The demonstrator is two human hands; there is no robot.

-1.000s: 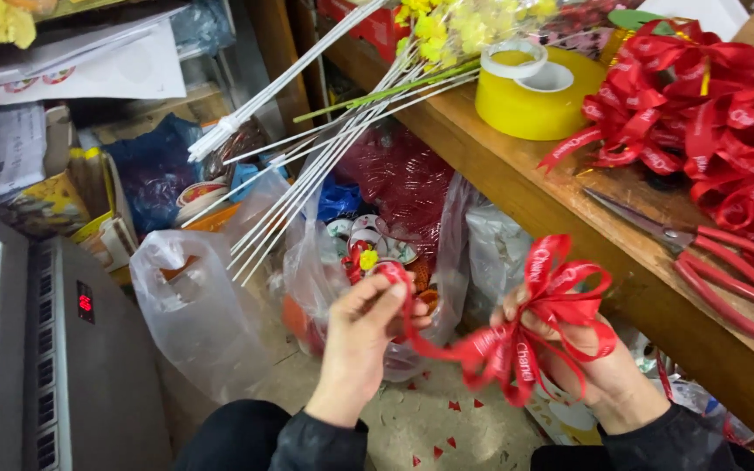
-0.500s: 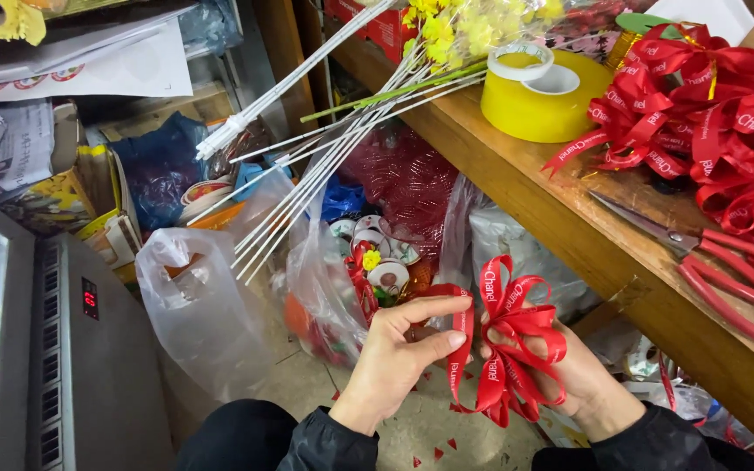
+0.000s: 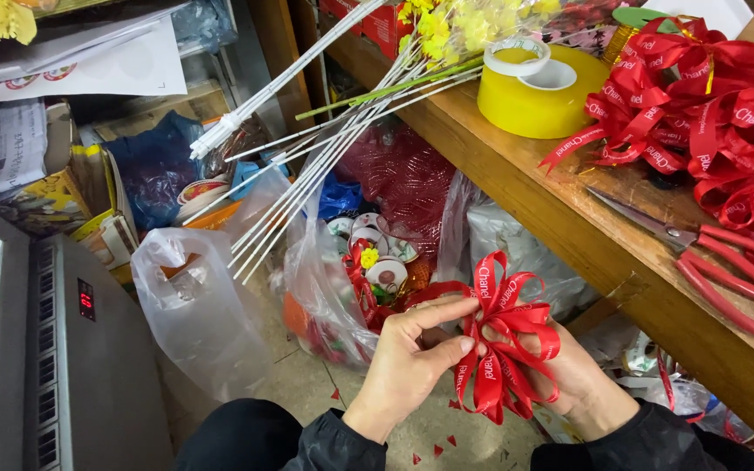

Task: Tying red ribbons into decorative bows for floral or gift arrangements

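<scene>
The left hand (image 3: 412, 362) is pinching the middle of a red ribbon bow (image 3: 503, 336) between thumb and forefinger; the right hand (image 3: 573, 375) is cupping the bow from behind, fingers closed on its loops; both hands are holding it low over the person's lap, in front of the wooden bench (image 3: 560, 218). A second ago the left hand was drawing a loose ribbon tail out to the side; that tail is now gathered in and the hands are meeting at the knot, so the bow looks close to fully formed. On the bench, red-handled scissors (image 3: 709, 262) are lying near a pile of finished red bows (image 3: 709, 105); a yellow tape roll (image 3: 534, 92) is sitting beyond them; clear plastic bags (image 3: 194, 305) are standing on the floor below.
</scene>
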